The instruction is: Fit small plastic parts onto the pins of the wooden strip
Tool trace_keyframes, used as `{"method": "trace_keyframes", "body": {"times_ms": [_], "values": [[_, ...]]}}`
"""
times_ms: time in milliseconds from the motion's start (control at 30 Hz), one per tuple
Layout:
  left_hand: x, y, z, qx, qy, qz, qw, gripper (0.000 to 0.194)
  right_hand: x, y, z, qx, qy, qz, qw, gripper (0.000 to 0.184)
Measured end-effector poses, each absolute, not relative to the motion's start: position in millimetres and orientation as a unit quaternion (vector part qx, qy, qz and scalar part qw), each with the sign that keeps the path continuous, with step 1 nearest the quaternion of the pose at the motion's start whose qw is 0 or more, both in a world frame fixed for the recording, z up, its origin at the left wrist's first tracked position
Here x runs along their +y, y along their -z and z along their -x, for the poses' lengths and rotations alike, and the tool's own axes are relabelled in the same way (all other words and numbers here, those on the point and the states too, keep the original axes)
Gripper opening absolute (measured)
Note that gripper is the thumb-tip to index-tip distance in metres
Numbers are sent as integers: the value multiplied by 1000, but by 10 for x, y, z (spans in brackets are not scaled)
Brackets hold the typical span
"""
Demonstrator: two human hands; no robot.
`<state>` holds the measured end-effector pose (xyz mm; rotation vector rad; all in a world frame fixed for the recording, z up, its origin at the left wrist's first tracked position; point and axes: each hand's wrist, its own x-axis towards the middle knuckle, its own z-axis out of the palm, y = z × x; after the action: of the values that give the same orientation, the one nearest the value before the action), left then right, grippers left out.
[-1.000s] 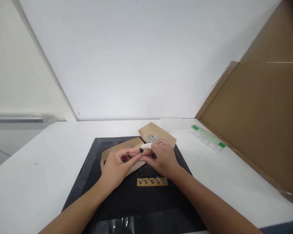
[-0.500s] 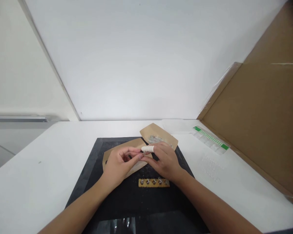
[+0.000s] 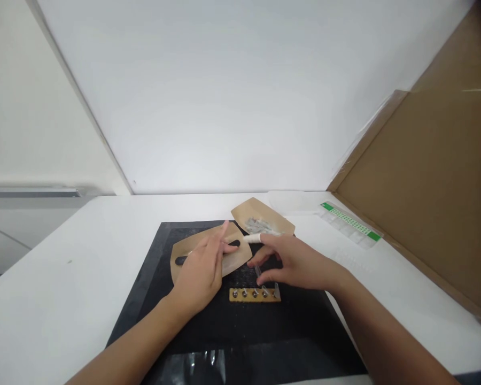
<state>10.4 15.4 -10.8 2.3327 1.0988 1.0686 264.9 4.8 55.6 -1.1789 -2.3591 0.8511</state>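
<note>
My left hand [image 3: 202, 270] lies over a brown paper tray [image 3: 180, 248], its fingers stretched out. Beneath it is a slim tool with black ends [image 3: 234, 243]; the hand covers the tool's middle, and I cannot make out its kind. Between thumb and fingers of my right hand [image 3: 292, 260], a small clear tube [image 3: 258, 270] is pinched just above a yellow strip holder [image 3: 240, 299]. Small clear pieces stand in the holder's row of round holes, some tilted. A white cover sits on one right finger.
Behind my hands, a second brown paper tray [image 3: 282, 216] holds many small clear pieces [image 3: 260, 225]. A black mat [image 3: 208, 331] lies on the white table [image 3: 44, 299]. To the right are a green-and-clear strip [image 3: 350, 222] and a large cardboard panel [image 3: 433, 192].
My hands have parted. The left has turned flatter over the near tray, baring the tool's black ends; the right has moved right and down toward the holder with the small tube.
</note>
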Motion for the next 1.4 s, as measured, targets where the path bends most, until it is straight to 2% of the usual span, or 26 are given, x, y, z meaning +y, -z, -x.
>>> {"method": "trace_keyframes", "body": {"times_ms": [100,167,300,467,667,933,1400], "values": [[137,88,-106,405,-376,-819,154,61,1,-567,-2657,-851,-301,411,125,37],[124,55,-103,392,-376,-829,130,55,-25,-537,-2634,-854,-295,416,101,37],[86,11,-105,357,-372,-852,92,42,-60,-468,-2591,-857,-289,415,98,41],[17,-44,-124,321,-375,-866,85,44,-63,-435,-2579,-854,-310,406,100,45],[-37,-132,-162,234,-358,-899,95,11,-57,-419,-2554,-850,-313,414,85,44],[-17,-68,-168,170,-229,-955,75,19,-46,-382,-2555,-855,-307,411,84,40],[-77,29,-252,184,-232,-954,56,18,-33,-384,-2546,-863,-307,392,84,41]]}}
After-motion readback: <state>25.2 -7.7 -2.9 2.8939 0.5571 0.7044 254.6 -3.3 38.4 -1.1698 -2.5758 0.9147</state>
